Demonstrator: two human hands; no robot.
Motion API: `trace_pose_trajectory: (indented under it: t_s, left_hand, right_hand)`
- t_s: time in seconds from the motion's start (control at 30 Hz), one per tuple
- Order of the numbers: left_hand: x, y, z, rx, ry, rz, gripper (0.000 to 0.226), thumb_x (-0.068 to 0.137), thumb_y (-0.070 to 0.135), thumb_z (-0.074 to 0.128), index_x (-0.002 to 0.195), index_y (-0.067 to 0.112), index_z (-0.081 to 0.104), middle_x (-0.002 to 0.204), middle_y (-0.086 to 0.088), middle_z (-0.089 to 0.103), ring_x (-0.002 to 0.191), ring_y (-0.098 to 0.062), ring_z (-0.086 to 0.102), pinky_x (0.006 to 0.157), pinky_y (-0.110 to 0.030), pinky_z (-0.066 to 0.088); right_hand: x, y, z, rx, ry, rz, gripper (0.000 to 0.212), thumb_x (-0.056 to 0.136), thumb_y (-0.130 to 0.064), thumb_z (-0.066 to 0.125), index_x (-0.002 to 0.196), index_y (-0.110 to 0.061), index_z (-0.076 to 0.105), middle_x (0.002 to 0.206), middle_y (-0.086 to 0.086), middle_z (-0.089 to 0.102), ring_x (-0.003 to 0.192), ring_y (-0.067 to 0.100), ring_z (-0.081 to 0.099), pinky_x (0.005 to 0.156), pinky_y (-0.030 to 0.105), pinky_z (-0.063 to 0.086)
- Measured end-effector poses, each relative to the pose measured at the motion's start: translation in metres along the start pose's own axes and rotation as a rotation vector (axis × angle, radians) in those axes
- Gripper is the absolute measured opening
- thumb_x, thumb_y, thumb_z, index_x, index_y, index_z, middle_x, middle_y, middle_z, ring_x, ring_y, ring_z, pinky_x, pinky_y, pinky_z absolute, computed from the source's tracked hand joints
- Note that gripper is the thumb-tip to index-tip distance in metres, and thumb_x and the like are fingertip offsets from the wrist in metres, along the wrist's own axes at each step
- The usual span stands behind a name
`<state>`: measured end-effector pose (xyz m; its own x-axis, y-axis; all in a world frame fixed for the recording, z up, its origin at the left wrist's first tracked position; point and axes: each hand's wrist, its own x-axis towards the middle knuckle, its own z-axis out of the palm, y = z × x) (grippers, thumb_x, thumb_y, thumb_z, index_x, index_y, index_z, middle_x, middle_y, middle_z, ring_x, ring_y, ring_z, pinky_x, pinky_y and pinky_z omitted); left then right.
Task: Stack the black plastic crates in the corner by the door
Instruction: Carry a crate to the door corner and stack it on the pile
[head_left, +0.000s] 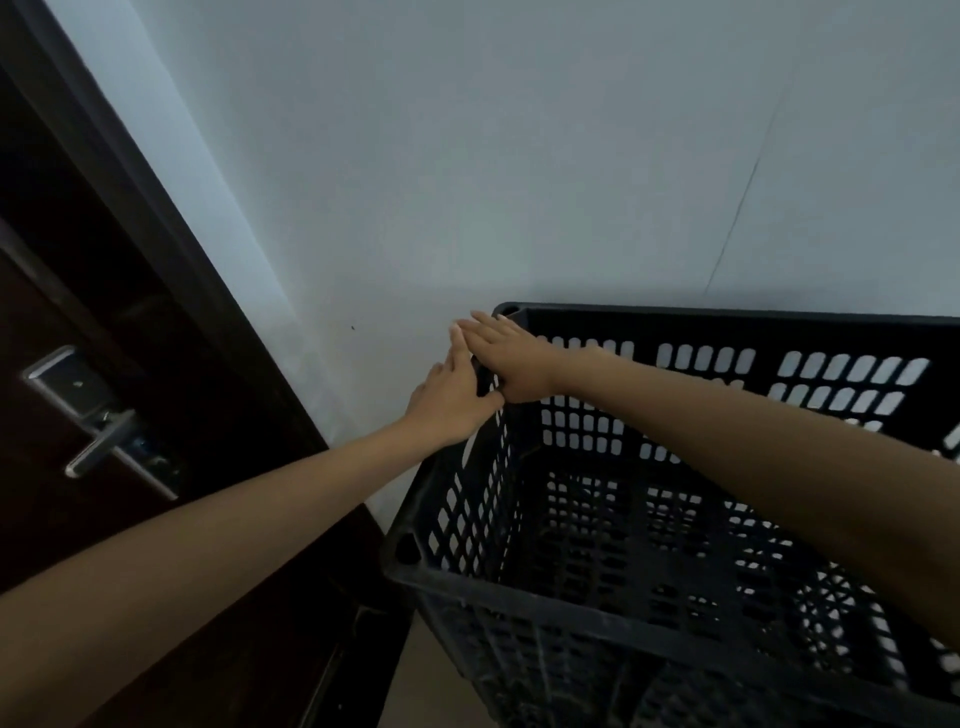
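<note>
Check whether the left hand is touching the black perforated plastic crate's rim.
Touching. In the head view the left hand lies on the left rim of the black perforated plastic crate, fingers over its edge, beside the right hand.

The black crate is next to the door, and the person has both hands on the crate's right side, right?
Not quite. Both hands, the left hand and right hand, are on the left side of the black crate, the side nearest the door. The head view shows it.

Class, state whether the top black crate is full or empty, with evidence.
Empty: through the open top of the black crate only its perforated walls and floor show, nothing inside.
</note>
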<state>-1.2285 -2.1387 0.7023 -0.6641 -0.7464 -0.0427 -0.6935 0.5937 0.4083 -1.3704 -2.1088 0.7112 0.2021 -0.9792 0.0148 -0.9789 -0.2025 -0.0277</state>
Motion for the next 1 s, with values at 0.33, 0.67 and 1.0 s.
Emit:
trace_pose_trajectory:
  t_s: [0.33,0.67,1.0]
  left_hand:
    - [0.013,0.038,-0.033,0.245,0.096,0.323,0.083,0.096,0.035,0.049,0.156,0.021,-0.007,0.165,-0.004,0.002,0.152,-0.024,0.003,0.120,-0.049,0.001]
    - [0.075,0.172,0.019,0.294,-0.055,0.832,0.074,0.096,0.028,0.052,0.155,0.025,0.008,0.159,-0.002,0.026,0.143,-0.019,0.030,0.116,-0.031,0.027]
    - [0.092,0.199,0.086,0.430,0.063,0.739,0.078,0.091,0.046,0.053,0.153,0.018,0.015,0.146,-0.005,0.039,0.133,-0.025,0.039,0.111,-0.042,0.028]
  right_hand:
    - [-0.100,0.077,-0.033,0.057,0.218,0.197,0.059,0.091,-0.022,0.050,0.146,-0.021,0.029,0.144,0.006,0.041,0.134,0.027,0.037,0.110,0.042,0.034]
    - [-0.225,0.158,-0.044,0.097,0.047,0.515,0.051,0.097,-0.052,0.036,0.139,-0.023,0.033,0.139,0.000,0.044,0.118,0.021,0.053,0.096,0.040,0.046]
    - [-0.237,0.170,-0.017,-0.183,0.050,0.532,0.063,0.092,-0.052,0.049,0.140,-0.016,0.031,0.133,0.006,0.046,0.118,0.027,0.049,0.099,0.043,0.038]
